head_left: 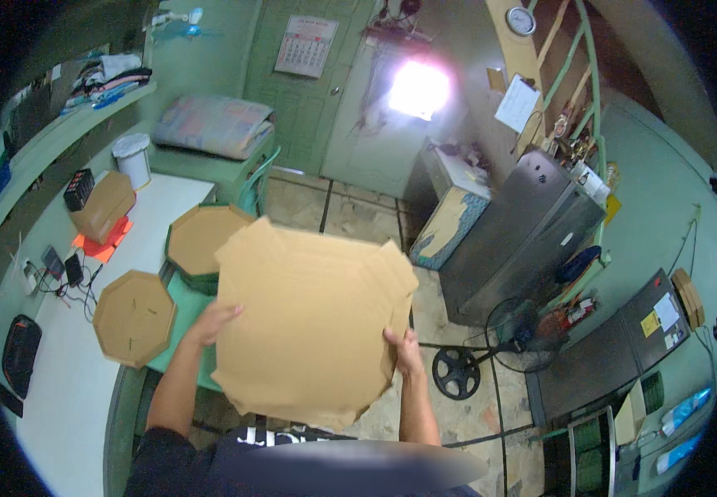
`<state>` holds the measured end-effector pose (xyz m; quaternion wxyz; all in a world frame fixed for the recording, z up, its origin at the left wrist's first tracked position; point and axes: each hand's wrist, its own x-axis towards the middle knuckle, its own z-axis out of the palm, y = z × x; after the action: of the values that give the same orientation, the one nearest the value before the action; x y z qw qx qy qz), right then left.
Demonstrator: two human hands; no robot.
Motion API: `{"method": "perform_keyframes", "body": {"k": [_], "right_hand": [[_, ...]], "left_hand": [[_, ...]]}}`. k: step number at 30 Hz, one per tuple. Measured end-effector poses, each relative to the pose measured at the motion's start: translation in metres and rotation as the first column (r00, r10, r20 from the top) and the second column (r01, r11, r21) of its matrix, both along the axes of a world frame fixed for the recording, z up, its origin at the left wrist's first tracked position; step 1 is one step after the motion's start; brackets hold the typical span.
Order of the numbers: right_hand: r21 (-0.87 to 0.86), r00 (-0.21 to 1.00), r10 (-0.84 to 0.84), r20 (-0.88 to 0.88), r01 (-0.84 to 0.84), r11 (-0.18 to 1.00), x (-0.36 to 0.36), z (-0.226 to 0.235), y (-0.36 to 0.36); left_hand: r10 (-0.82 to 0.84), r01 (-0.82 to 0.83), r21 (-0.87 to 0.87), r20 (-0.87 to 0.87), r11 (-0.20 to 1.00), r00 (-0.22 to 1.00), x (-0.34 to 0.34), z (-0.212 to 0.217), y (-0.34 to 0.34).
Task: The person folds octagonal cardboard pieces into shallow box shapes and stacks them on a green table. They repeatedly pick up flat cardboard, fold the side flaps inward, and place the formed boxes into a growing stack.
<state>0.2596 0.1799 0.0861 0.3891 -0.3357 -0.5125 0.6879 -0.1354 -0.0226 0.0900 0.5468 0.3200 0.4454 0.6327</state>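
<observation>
A large flat piece of brown cardboard [313, 323], cut with notched, flap-like corners, is held up in front of my body. My left hand [216, 320] grips its left edge, thumb on the upper face and the other fingers hidden beneath. On the right edge, my right hand [406, 349] holds it the same way. Left of the sheet, an octagonal cardboard tray [135, 319] with a low rim rests at the table's edge. Another octagonal cardboard piece with a green rim [205, 236] sits just beyond my left hand, partly covered by the sheet.
A white table [60, 398] runs along my left, with a cardboard box [103, 207], a white bucket [132, 161], cables and a black case [21, 356]. A green chair [180, 298] stands under the octagonal pieces. To the right are a standing fan [520, 335] and a grey refrigerator [516, 236].
</observation>
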Motion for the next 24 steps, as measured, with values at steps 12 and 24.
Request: {"method": "perform_keyframes", "body": {"k": [12, 24], "right_hand": [[0.978, 0.582, -0.806, -0.109, 0.209, 0.019, -0.073, 0.075, -0.034], [0.319, 0.971, 0.104, 0.216, -0.171, 0.932, -0.026, 0.146, -0.027]], "left_hand": [[0.778, -0.637, 0.461, -0.477, 0.618, 0.409, 0.073, 0.047, 0.051], [0.859, -0.452, 0.764, -0.512, 0.46, 0.009, -0.012, 0.086, 0.016]]}}
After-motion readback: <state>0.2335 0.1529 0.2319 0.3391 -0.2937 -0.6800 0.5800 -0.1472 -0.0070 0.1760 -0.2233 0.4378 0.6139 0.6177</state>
